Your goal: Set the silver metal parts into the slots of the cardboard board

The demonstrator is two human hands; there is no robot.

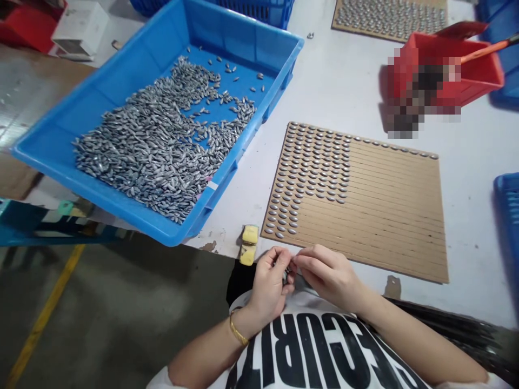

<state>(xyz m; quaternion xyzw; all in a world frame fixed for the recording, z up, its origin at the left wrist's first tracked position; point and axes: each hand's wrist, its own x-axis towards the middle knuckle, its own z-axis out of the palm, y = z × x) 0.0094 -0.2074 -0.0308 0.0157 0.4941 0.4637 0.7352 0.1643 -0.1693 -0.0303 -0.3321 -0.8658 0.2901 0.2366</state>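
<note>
Just off the table's front edge, my left hand (pixel 273 281) is curled closed around several small grey metal spindle-shaped pieces (pixel 287 274), which show between its fingers. My right hand (pixel 330 273) meets it at the fingertips, thumb and finger pinched together; what is in that pinch is too small to tell. Beyond the hands lies a flat brown cardboard sheet (pixel 389 216) with narrow lines across it. Rows of the same grey pieces (pixel 316 156) cover its left part, and a single row runs along its far edge.
A large blue tray (pixel 259 40) holding a heap of grey pieces (pixel 158 140) stands at the left. Yellow blocks (pixel 249 243) sit at the table edge. Farther off are a red bin (pixel 478 81), partly blurred, and another filled cardboard sheet (pixel 389 19). A blue crate (pixel 508 227) is at the right.
</note>
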